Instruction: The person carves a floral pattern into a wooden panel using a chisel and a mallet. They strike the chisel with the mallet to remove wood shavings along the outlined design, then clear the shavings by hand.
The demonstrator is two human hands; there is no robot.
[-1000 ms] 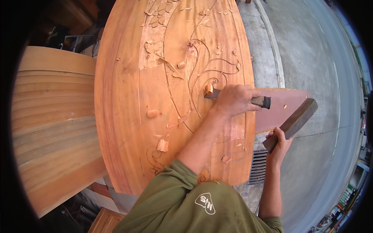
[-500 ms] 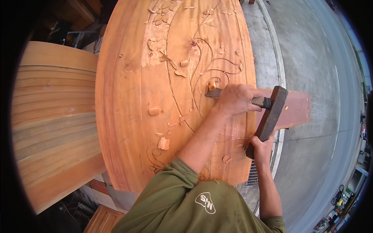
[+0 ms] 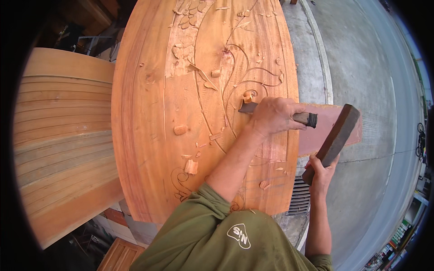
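A large wooden panel with carved and pencilled scrolls and leaves lies before me. My left hand is wrapped round a wood chisel, held low over the panel. Its flat steel blade meets the wood by a curled shaving, and its dark-bound handle end sticks out to the right. My right hand grips the lower end of a dark wooden mallet, a plain squared bar. The mallet is tilted up to the right, apart from the chisel's end.
Loose wood chips are scattered over the panel. A stack of wooden boards stands at the left. Beyond the panel's right edge are a reddish board, a floor grate and grey concrete paving.
My right hand has swung the mallet away to the right, off the chisel's handle end. My left hand and the chisel stay nearly in place; the shaving at the blade has curled over.
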